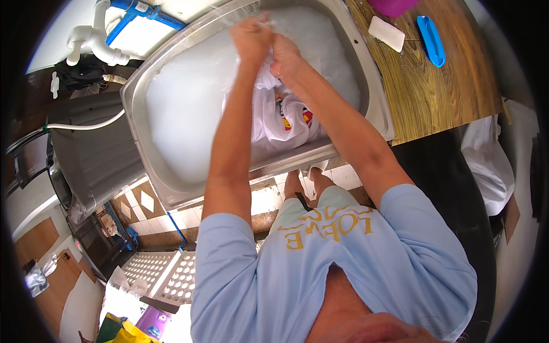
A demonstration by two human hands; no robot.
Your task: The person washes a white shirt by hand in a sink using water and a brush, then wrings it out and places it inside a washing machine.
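A wet white garment (273, 123) with a red, yellow and dark print hangs and lies bunched over the near side of a metal sink basin (377, 97). Cloudy whitish water (183, 114) fills the basin. Toward the far side, my left hand (251, 39) is closed round a bunched end of the cloth. Close beside it, slightly nearer and to the right, my right hand (285, 55) grips the same garment. The fingers partly hide the cloth between them. Both arms stretch forward over the basin.
To the right, a wooden counter (440, 91) carries a white bar of soap (387, 34), a blue brush-like piece (430, 41) and part of a purple container (393, 6). A white tap (91, 40) stands at the far left, with a white hose (86, 126) below.
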